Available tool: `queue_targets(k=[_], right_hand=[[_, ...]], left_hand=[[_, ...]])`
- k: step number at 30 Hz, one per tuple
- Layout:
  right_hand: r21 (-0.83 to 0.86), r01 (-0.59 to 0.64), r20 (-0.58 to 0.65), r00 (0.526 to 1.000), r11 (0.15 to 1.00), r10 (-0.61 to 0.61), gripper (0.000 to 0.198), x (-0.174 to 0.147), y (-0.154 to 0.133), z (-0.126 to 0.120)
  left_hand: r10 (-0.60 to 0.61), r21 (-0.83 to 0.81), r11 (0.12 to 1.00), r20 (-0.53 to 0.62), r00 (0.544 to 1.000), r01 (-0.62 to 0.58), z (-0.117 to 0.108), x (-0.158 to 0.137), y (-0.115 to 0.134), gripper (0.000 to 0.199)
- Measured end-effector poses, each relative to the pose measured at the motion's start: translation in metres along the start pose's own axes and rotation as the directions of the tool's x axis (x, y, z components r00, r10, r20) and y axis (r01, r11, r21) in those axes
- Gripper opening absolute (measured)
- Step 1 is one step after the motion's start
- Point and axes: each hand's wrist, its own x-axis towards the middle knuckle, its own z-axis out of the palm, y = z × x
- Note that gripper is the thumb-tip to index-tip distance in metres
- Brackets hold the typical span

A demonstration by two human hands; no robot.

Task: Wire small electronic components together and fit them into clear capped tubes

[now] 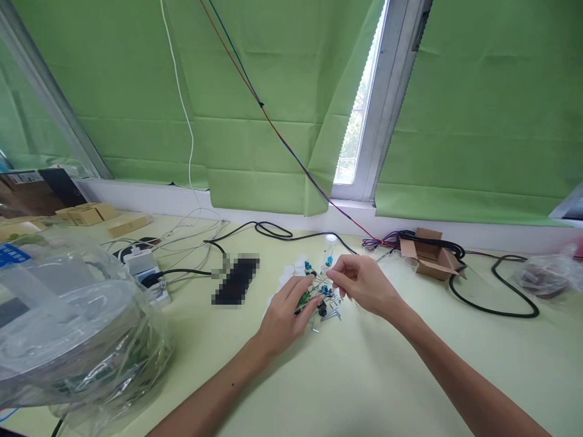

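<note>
A small pile of mixed parts lies on the pale yellow table between my hands. It has blue pieces [326, 291], a green piece [303, 298], a black piece [322, 309] and thin bent metal rods like hex keys [331, 316]. My left hand [288, 309] rests at the pile's left side, thumb and fingers apart around the green piece. At the right side, my right hand [362, 282] is closed in a pinch over the pile; what its fingertips hold is too small to make out. White round discs [287, 276] lie behind my left hand, partly hidden by it.
To the left a large spool in clear plastic wrap [86, 328] stands near a white power strip [159, 294] and a pixelated dark object [237, 281]. An open cardboard box [430, 258], black cable [501, 312] and a plastic bag [549, 273] lie right. Red-blue wires [291, 149] hang across.
</note>
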Motion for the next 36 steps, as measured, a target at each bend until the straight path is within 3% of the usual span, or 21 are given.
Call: queue_targets(k=[31, 36], right_hand=[[-0.028, 0.017, 0.046, 0.999, 0.999, -0.016, 0.023, -0.001, 0.010, 0.011], [-0.127, 0.144, 0.074, 0.988, 0.981, -0.135, 0.019, -0.003, 0.006, 0.006]], left_hand=[[-0.014, -0.014, 1.000, -0.005, 1.000, 0.014, 0.001, 0.000, 0.000, 0.037], [-0.038, -0.021, 0.999, -0.016, 0.999, 0.037, -0.001, 0.002, 0.003, 0.034]])
